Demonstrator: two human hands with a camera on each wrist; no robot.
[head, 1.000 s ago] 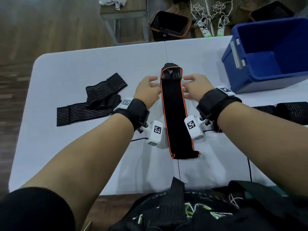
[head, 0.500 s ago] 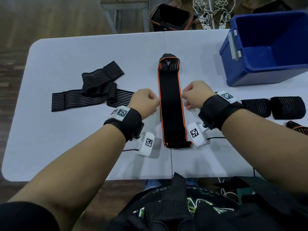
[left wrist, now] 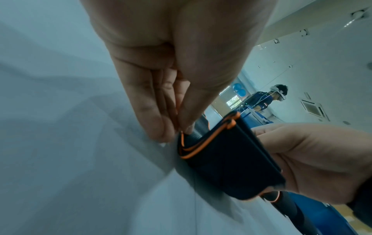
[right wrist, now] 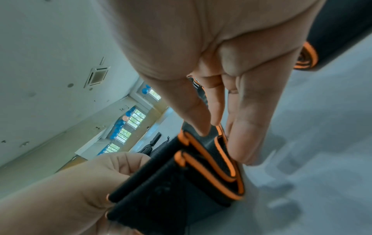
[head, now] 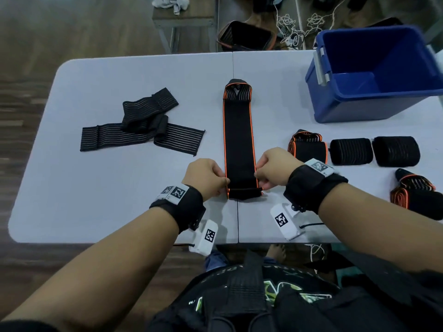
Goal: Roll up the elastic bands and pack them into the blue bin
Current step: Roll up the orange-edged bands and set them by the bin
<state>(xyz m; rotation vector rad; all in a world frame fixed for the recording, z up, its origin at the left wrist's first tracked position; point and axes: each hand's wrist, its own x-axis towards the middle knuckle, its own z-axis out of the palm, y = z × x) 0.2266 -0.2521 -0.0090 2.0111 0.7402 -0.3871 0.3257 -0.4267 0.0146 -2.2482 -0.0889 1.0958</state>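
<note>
A long black elastic band with orange edges (head: 238,140) lies flat down the middle of the white table (head: 119,200). Its near end is folded over. My left hand (head: 208,177) pinches the left side of that fold. My right hand (head: 275,170) pinches the right side. In the left wrist view the folded band (left wrist: 231,155) sits between thumb and fingers (left wrist: 161,127). The right wrist view shows the folded layers (right wrist: 201,171) under my fingertips (right wrist: 241,143). The blue bin (head: 378,75) stands at the far right, and the part of its inside that shows holds nothing.
Flat striped black bands (head: 141,130) lie in a pile on the left. Several rolled bands (head: 350,150) sit in a row to the right of my right hand, and another orange-edged one (head: 417,197) lies near the right edge. A black basket (head: 247,35) is on the floor beyond.
Both hands slid down the band from its far end to its near end. They now pinch the near end, which is folded over.
</note>
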